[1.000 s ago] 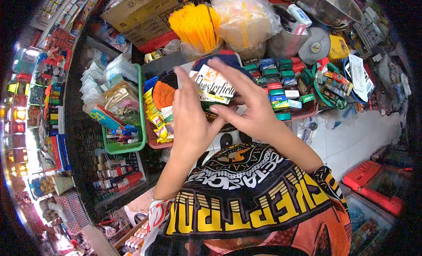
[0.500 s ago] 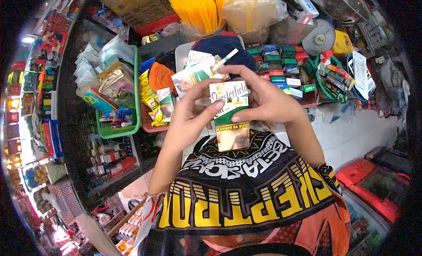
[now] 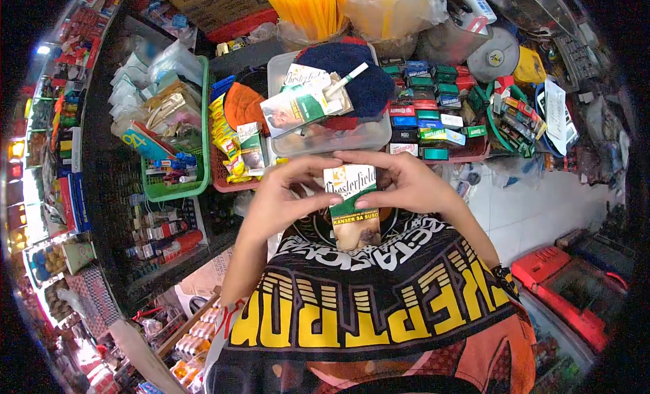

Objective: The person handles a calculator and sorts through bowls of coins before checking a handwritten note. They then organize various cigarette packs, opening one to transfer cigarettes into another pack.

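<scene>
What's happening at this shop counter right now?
A person holds a cigarette pack upright in front of their chest with both hands, the left hand and the right hand gripping its top. Just beyond sits a clear plastic box with more packs and a loose cigarette on it, amid crowded shop goods.

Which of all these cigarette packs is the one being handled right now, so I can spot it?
Start at the clear plastic tub in the middle of the crowded stall counter. Just below it, the left hand and right hand meet around an upright white and green cardboard cigarette pack. It alone is off the counter, with a photo warning panel across its lower half.
</scene>
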A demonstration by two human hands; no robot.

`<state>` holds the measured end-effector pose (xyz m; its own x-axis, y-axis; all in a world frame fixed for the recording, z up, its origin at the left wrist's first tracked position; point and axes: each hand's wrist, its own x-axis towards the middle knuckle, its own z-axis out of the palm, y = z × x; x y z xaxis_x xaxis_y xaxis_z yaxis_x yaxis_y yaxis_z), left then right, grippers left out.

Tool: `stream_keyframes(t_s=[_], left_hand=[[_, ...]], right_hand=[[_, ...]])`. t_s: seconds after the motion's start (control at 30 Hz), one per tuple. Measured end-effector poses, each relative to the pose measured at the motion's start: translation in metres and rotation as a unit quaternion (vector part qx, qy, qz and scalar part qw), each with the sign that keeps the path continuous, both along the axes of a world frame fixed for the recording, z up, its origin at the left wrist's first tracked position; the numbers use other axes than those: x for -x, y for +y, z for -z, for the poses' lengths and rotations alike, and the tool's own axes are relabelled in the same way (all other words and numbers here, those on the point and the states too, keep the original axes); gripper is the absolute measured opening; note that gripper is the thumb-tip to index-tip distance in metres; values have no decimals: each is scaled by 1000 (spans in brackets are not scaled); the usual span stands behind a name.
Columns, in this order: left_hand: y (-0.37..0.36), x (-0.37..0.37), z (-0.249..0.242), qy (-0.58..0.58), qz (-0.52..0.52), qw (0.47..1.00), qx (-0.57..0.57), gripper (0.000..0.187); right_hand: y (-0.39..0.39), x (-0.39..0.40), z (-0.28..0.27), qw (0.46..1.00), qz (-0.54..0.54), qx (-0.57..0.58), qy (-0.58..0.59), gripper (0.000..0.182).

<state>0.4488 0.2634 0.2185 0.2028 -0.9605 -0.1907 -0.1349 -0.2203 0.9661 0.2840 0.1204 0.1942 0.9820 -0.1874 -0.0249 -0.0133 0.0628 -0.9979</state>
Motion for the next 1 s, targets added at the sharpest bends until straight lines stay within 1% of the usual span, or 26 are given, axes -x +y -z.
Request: stream_keyframes(t_s=[0.03,0.07,0.13,0.17,0.2,0.23,0.27,0.33,0.37,0.4,0.43,0.47,0.5,0.53,0.57,0.6,0.67,0.7,0.73,0.8,0.83,0.87,0.9,0.93,1.0], left_hand=[[-3,-3,-5,-66,6,998,-7,42],[-10,-6,-9,-145,-5,987,75,40],[-20,-14,-17,-275,-67,943,178,52],[-24,-15,-21,-275,-69,942,178,52],[-29,-14,-25,-281,-79,936,194,58],[-33,-14,-26,-287,-90,930,211,64],[-37,-13,-25,-286,-90,930,212,64],[-42,-12,-21,-287,-93,920,250,70],[-42,-11,-21,-328,-107,911,228,72],[-43,-12,-23,-328,-107,910,230,72],[-44,-13,-26,-412,-111,879,215,73],[-45,-14,-28,-492,-116,840,198,75],[-46,-14,-26,-520,-108,832,160,77],[-47,-15,-21,-521,-111,831,160,77],[-50,-18,-12,-542,-107,825,119,76],[-53,-21,-2,-563,-102,817,77,76],[-55,-26,16,-573,-104,809,83,75],[-55,-28,22,-557,-106,820,76,74],[-55,-29,24,-541,-106,831,69,73],[-54,-26,23,-545,-116,827,73,72],[-53,-25,21,-512,-125,846,83,71],[-53,-23,18,-477,-134,863,93,70],[-52,-22,16,-485,-136,857,113,70],[-52,-21,15,-485,-135,857,114,70],[-52,-20,14,-448,-143,870,150,70]], right_hand=[[-1,0,-1,1000,1,5,0,55],[-3,-1,-2,1000,-1,5,1,55],[-10,-3,-11,999,34,-29,17,58],[-13,-5,-15,995,81,-55,4,57],[-16,-7,-17,990,121,-55,-38,57],[-19,-9,-23,986,145,-74,-36,56],[-21,-10,-30,981,169,-93,-34,55],[-25,-12,-32,978,178,-97,-39,53],[-28,-13,-31,979,186,-56,-59,51],[-32,-15,-30,978,193,-14,-80,50],[-36,-16,-25,972,206,3,-113,49],[-42,-14,-23,969,227,4,-102,48],[-49,-13,-17,959,264,-7,-103,47],[-56,-12,-9,948,299,-19,-103,46],[-61,-12,-3,931,334,-104,-105,45],[-62,-14,-3,896,392,-175,-113,36],[-74,-12,19,864,391,-270,-165,29],[-72,-17,19,831,449,-295,-145,26],[-69,-17,23,838,440,-286,-150,24],[-60,-24,22,858,399,-292,-137,23],[-52,-26,16,900,382,-186,-98,30],[-48,-33,11,915,390,38,-99,39],[-40,-37,5,903,386,152,-109,44],[-34,-39,0,880,378,264,-118,50],[-28,-41,-4,882,359,280,-124,50]])
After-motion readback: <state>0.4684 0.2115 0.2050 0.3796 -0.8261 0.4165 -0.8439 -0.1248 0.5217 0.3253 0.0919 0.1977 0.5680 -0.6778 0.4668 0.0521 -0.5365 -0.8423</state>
